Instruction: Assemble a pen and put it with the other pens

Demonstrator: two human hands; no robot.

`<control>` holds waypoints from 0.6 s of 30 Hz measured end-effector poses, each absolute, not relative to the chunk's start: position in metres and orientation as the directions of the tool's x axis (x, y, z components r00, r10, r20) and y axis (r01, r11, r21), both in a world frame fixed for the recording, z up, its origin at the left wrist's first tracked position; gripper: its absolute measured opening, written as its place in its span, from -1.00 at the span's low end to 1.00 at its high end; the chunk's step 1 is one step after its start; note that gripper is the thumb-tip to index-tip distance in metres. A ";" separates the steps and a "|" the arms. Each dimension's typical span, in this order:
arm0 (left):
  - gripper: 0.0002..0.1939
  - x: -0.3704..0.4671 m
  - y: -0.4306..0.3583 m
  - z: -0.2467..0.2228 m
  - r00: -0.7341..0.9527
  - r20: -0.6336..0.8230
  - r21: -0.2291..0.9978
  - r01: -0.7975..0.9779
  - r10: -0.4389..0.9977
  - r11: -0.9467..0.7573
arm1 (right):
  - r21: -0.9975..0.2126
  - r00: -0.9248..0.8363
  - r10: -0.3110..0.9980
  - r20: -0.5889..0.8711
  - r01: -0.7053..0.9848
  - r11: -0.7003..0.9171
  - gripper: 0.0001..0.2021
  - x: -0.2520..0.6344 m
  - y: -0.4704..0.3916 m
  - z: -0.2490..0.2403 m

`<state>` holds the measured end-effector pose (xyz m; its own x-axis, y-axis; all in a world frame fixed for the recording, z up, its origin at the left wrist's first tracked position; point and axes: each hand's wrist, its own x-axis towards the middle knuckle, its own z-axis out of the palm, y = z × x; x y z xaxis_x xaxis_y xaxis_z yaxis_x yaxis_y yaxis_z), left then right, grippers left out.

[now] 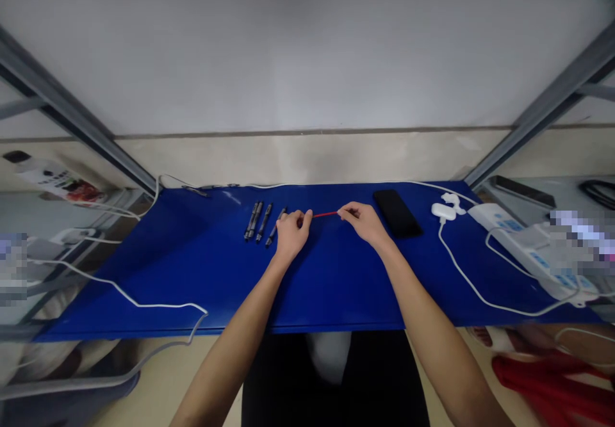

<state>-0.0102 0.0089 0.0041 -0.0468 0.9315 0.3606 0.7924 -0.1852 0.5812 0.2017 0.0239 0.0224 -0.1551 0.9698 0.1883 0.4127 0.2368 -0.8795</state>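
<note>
Currently, a blue desktop [336,286] extends beneath the left hand [292,232] and the right hand [364,221]. A white power strip [538,257] lies well right of both. Each hand is closed in a thumb-and-finger pinch. A black phone [397,213] lies near the right hand; black pens [264,223] lie beside the left. Between the hands runs a thin red strip [325,214]: held at both ends, drawn straight, not yet set down. Further progress cannot be determined.

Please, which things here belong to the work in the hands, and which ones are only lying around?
In the work:
red strand, held between left hand and right hand
pens beside the left hand, perhaps

Seemingly just lying around:
black phone
white case
power strip
bottle
</note>
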 end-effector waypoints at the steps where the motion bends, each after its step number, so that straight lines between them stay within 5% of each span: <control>1: -0.53 -0.010 0.009 0.004 -0.047 0.356 0.580 0.794 0.933 -0.181 | -0.886 -0.155 0.969 0.191 0.399 0.238 -0.75 0.202 0.024 0.022; 18: -0.52 -0.011 0.010 0.005 -0.064 0.348 0.593 0.787 0.935 -0.167 | -0.867 -0.183 0.969 0.167 0.441 0.232 -0.72 0.203 0.026 0.020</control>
<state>-0.0108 0.0103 0.0051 -0.0643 0.9353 0.3479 0.7875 -0.1666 0.5934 0.2035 0.0255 0.0204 -0.1832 0.9689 0.1665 0.4405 0.2323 -0.8672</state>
